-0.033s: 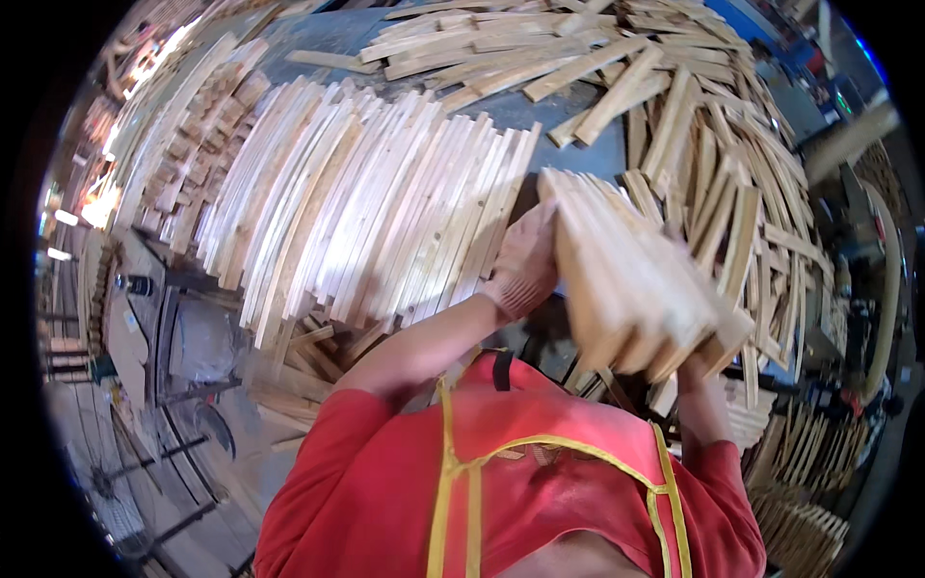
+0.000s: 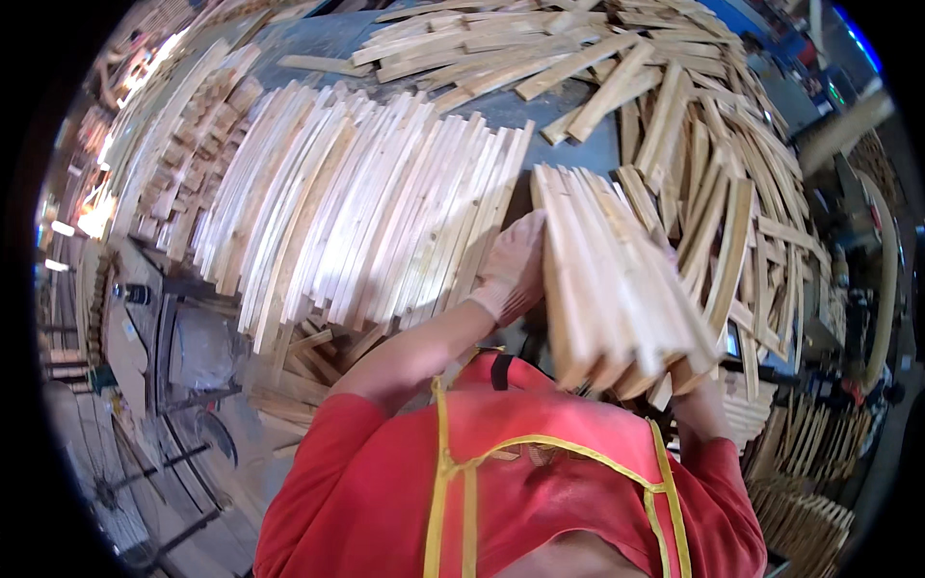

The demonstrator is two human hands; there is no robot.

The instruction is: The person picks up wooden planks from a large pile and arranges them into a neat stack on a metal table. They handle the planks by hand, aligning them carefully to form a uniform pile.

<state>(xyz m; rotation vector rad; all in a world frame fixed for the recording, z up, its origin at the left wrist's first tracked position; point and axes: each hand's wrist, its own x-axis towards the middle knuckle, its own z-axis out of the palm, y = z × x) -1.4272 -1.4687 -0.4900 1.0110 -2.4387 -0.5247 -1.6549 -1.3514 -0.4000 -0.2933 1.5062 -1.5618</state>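
Observation:
A bundle of pale wooden strips [image 2: 617, 279] is held lengthwise in front of my chest, its cut ends toward me. My left hand [image 2: 515, 265], in a pale knitted glove, presses against the bundle's left side, its fingers partly hidden by the wood. On the bundle's right side my right hand [image 2: 667, 249] is mostly covered by the strips, with only a bit of glove showing. My right forearm [image 2: 701, 414] reaches up beside the near ends. Just left of my left hand lies a wide row of strips [image 2: 385, 222], laid side by side.
Loose strips [image 2: 732, 212] lie in a tangled heap to the right, continuing as a pile [image 2: 501, 48] at the far side of the blue-grey table [image 2: 332, 34]. Stacked blocks [image 2: 198, 144] stand at left. A metal frame [image 2: 164, 337] is at lower left, and a thick hose [image 2: 885, 279] at far right.
The bundle's near end has swung left and toward me. Its rightmost strips, earlier splayed out to the right, now sit closer in line with the others.

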